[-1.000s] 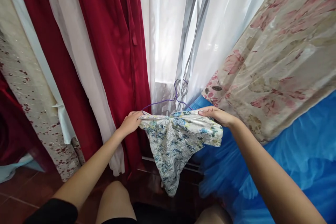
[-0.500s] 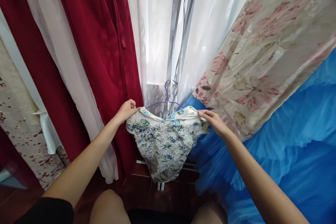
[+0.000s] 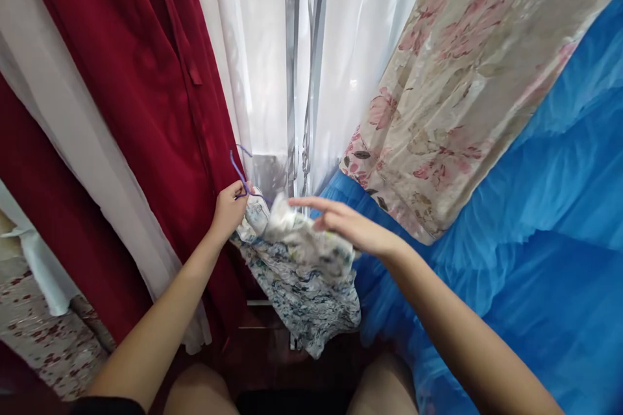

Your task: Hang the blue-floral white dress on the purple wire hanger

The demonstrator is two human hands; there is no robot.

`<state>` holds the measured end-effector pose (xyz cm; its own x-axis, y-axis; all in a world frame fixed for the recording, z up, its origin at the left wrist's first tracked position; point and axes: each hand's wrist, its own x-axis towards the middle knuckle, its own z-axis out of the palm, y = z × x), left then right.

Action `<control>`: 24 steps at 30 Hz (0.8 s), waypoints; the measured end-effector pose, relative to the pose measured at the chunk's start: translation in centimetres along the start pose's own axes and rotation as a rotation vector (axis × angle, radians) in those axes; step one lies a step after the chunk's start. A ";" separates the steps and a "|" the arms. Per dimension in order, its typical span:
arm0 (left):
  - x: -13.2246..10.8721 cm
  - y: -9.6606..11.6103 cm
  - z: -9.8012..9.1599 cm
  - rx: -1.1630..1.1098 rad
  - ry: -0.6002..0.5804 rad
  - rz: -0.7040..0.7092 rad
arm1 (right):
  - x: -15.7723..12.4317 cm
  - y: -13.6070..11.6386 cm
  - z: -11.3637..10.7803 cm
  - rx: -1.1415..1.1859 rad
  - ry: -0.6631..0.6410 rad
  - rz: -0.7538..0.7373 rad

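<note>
A white, blue and green floral top (image 3: 304,279) hangs at the center, its upper part bunched and blurred. My left hand (image 3: 230,211) is closed on a thin purple hanger (image 3: 238,170) near the top's upper left corner. The hanger is tilted, its hook above my fingers, and its far arm runs toward the fabric. My right hand (image 3: 353,225) is at the top's upper right side, index finger stretched out to the left and the other fingers partly bent. It appears to touch the bunched fabric; a firm grip on it cannot be seen.
Dark red garments (image 3: 131,65) and a pale garment (image 3: 92,123) hang at left. Behind are white curtain-like fabric (image 3: 263,78) and a metal post (image 3: 318,19). At right hang a beige floral garment (image 3: 452,78) and blue tulle (image 3: 549,240). My knees are below.
My left hand has shifted from the top's corner to the hanger, which now tilts left. My right hand has moved left across the top, and the fabric has bunched up.
</note>
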<state>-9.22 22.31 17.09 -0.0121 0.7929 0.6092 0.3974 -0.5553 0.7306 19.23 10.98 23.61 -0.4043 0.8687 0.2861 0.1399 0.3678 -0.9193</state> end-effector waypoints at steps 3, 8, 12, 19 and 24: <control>-1.3 0.0 1.3 -0.163 0.047 -0.059 | -2.0 0.9 4.1 0.176 -0.435 0.076; -6.2 3.8 4.9 -0.727 -0.126 -0.157 | -5.3 6.7 5.9 -0.022 0.121 -0.061; -9.6 7.6 8.0 -1.100 -0.685 -0.335 | -8.5 11.0 4.5 0.140 0.259 0.086; -11.3 8.3 11.1 -1.173 -0.855 -0.548 | -16.2 13.3 5.2 0.843 0.349 0.348; -10.5 8.5 11.9 -1.200 -0.822 -0.598 | -16.5 12.1 6.0 0.896 0.729 0.389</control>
<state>5.18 12.26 13.28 0.7469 0.6545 0.1173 -0.4186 0.3258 0.8477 22.20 -0.91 6.14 0.1679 0.9585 -0.2306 -0.6512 -0.0677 -0.7558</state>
